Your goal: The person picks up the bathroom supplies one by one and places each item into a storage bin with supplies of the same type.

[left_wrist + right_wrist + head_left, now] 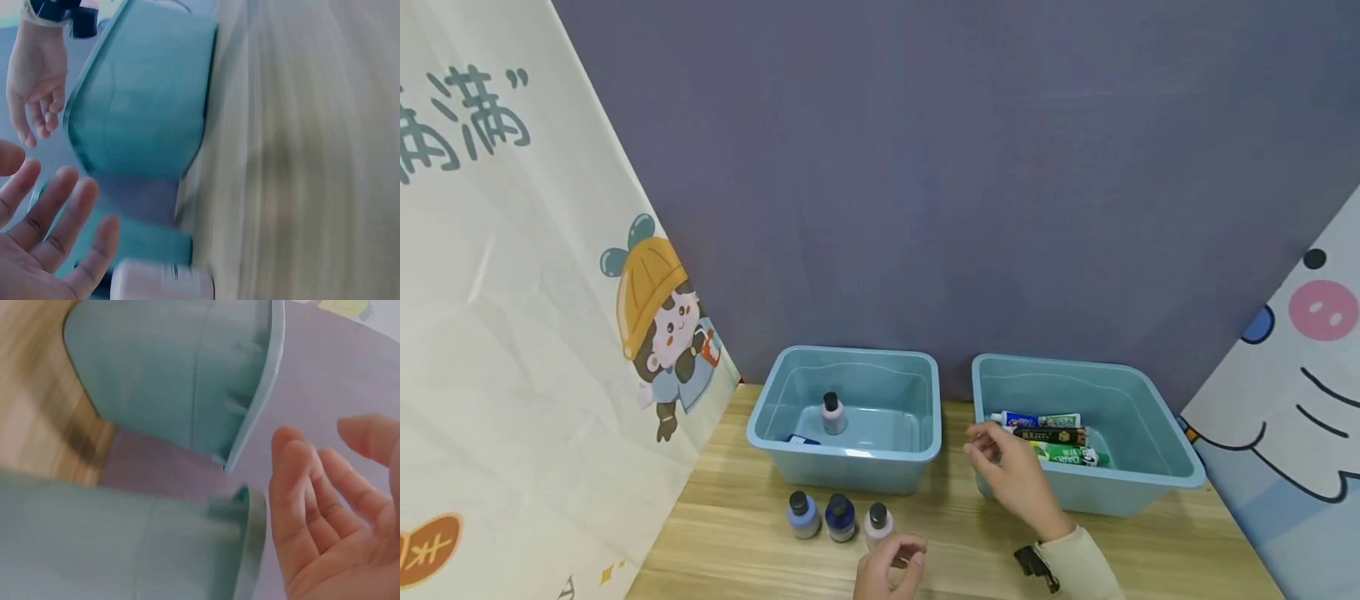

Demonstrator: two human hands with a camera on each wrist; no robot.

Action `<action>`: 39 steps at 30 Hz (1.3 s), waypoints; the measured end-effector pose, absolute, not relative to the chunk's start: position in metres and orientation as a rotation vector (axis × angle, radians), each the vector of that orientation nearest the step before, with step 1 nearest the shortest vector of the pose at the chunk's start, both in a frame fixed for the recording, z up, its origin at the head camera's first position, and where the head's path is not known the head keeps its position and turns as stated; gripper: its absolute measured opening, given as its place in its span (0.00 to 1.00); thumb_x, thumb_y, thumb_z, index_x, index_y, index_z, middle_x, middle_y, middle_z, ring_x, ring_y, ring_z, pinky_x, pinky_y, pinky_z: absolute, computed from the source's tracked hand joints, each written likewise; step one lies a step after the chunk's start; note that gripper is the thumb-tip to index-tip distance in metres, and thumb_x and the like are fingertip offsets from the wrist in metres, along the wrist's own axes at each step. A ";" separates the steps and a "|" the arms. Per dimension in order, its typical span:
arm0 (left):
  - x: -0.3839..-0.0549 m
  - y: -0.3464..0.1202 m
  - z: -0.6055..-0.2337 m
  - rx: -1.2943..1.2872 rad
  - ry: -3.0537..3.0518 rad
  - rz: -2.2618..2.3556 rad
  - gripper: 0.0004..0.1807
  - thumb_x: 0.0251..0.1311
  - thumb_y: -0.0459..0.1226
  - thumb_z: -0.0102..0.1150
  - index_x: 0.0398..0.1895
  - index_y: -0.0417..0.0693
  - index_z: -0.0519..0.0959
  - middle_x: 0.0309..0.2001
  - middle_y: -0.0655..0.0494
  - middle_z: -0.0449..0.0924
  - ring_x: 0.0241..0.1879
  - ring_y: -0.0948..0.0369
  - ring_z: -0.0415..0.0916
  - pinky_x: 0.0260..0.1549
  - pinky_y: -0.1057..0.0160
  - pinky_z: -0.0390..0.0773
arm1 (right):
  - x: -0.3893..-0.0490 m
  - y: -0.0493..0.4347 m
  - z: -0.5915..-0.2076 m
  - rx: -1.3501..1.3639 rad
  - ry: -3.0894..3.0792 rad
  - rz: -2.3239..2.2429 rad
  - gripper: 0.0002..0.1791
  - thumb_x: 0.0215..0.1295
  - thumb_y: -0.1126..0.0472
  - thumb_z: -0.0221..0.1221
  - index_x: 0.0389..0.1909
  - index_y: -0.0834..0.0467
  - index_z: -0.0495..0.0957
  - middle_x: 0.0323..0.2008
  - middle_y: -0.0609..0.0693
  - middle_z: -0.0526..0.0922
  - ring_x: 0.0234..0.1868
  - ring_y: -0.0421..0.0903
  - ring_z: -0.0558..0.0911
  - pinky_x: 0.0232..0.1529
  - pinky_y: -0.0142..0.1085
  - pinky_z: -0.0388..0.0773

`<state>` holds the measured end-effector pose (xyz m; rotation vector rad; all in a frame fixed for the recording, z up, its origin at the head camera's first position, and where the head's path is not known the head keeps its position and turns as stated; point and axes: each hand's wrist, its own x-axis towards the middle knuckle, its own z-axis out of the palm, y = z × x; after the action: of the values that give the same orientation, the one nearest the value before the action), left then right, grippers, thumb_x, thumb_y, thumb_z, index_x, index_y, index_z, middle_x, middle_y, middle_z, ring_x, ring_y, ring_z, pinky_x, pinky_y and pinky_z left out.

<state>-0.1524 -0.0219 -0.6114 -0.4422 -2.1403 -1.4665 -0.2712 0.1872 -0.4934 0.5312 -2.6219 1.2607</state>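
1. left hand (891, 571): near part of the scene, just on the near side of the pink bottle (877, 525); thumb and fingers loosely parted, nothing held. contact with the bottle: cannot tell.
2. pink bottle: upright on the table, rightmost in a row of three; black cap (878, 510). judged light and stiff-walled, perhaps slippery along its smooth side, not very fragile, apt to tip if knocked. best hold: thumb and fingers on opposite sides of the body, below the cap.
3. lilac-blue bottle (804, 520) and dark blue bottle (841, 523): upright, left of the pink one, the dark blue in the middle. similar shape; likely similar handling.
4. left bin (850, 475): just beyond the row; light blue, seemingly rigid plastic. contents: second pink bottle (833, 419), upright; dark blue item (802, 440), partly hidden by the near rim.
5. right hand (1018, 479): by the near left corner of the right bin (1127, 492); fingers loosely bent, thumb apart, empty.
6. right bin: holds, on its left side, a blue tube (1021, 418), black tube (1051, 435) and green tube (1067, 454), lying down; judged soft, best pinched mid-body.
7. table (707, 533): wood-grained; grey-blue backdrop (925, 183) on the far side.
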 end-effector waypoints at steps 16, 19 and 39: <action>-0.138 -0.101 -0.602 0.467 -2.103 -1.125 0.13 0.51 0.27 0.71 0.25 0.56 0.80 0.22 0.69 0.79 0.23 0.76 0.74 0.25 0.75 0.76 | -0.271 0.135 -0.527 0.509 -2.518 1.509 0.31 0.72 0.53 0.63 0.72 0.56 0.69 0.63 0.59 0.75 0.57 0.56 0.80 0.52 0.42 0.83; -0.140 -0.114 -0.601 0.549 -2.067 -1.099 0.12 0.52 0.28 0.71 0.27 0.54 0.81 0.23 0.65 0.81 0.24 0.76 0.74 0.25 0.77 0.75 | -0.277 0.128 -0.533 0.471 -2.495 1.565 0.31 0.75 0.51 0.60 0.74 0.55 0.67 0.68 0.60 0.72 0.59 0.58 0.79 0.56 0.50 0.82; -0.150 -0.146 -0.613 0.637 -2.253 -1.048 0.23 0.52 0.34 0.74 0.52 0.45 0.79 0.48 0.49 0.80 0.42 0.57 0.76 0.33 0.68 0.75 | -0.289 0.108 -0.573 0.373 -2.374 1.879 0.29 0.82 0.52 0.49 0.80 0.41 0.57 0.81 0.53 0.57 0.76 0.59 0.64 0.66 0.59 0.69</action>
<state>-0.1501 -0.1456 -0.6132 0.6367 -2.2527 -1.0478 -0.2890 0.1079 -0.5727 0.3727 -2.3742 1.8790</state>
